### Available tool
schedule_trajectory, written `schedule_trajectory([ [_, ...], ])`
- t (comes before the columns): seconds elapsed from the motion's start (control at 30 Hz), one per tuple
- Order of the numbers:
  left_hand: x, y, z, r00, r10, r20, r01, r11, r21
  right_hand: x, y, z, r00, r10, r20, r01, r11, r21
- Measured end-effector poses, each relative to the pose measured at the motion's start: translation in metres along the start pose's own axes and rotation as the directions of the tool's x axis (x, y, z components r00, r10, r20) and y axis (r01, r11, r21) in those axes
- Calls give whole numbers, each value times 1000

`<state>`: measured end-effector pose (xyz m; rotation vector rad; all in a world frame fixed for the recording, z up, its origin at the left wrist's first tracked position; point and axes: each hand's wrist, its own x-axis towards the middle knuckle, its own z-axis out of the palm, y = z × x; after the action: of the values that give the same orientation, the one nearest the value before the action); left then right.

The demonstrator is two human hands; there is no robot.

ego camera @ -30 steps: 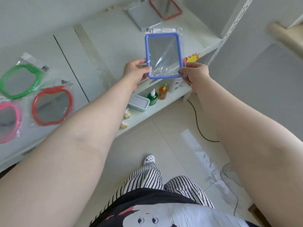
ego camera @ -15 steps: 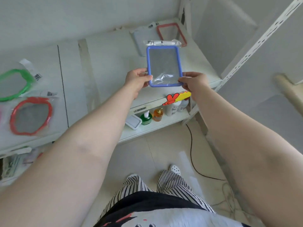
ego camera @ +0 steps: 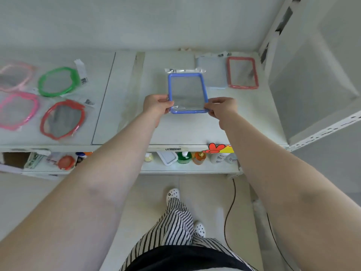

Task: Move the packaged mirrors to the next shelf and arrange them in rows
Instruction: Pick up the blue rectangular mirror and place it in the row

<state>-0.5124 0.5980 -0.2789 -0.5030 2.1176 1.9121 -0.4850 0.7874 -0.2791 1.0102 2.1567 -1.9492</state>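
While pinched at its two near corners, held over the white shelf point(ego camera: 195, 132): a blue-framed rectangular mirror point(ego camera: 187, 92) in a clear wrapper, label strip at its far end. Left hand point(ego camera: 157, 107) closed on the near left corner, thumb on top of the frame; right hand point(ego camera: 221, 107) closed on the near right corner, likewise. Whether resting on the shelf or just above it, impossible to tell. Behind and to the right, flat on the same shelf: a pale blue mirror point(ego camera: 212, 72) and, just beside it, a red rectangular mirror point(ego camera: 242, 72), both wrapped. On the neighbouring shelf point(ego camera: 97, 114) to the left, in two rows: a green mirror point(ego camera: 58, 81) and a pale pink mirror point(ego camera: 14, 75) at the back, a red wavy mirror point(ego camera: 62, 119) and a bright pink mirror point(ego camera: 17, 111) in front. Below, on a lower shelf point(ego camera: 185, 170): bottles point(ego camera: 183, 157) and a small white box point(ego camera: 168, 158).
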Motion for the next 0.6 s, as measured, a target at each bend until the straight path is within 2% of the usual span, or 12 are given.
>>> schedule_trajectory([
  [0.33,91,15,-4,978,21,-205,-7,998,68,63,-40,53,994,-72,79,76,996,-52],
  [0.6,165,-5,9,973,84,-216,-73,996,57,125,-29,73,969,-232,80,242,956,-165],
])
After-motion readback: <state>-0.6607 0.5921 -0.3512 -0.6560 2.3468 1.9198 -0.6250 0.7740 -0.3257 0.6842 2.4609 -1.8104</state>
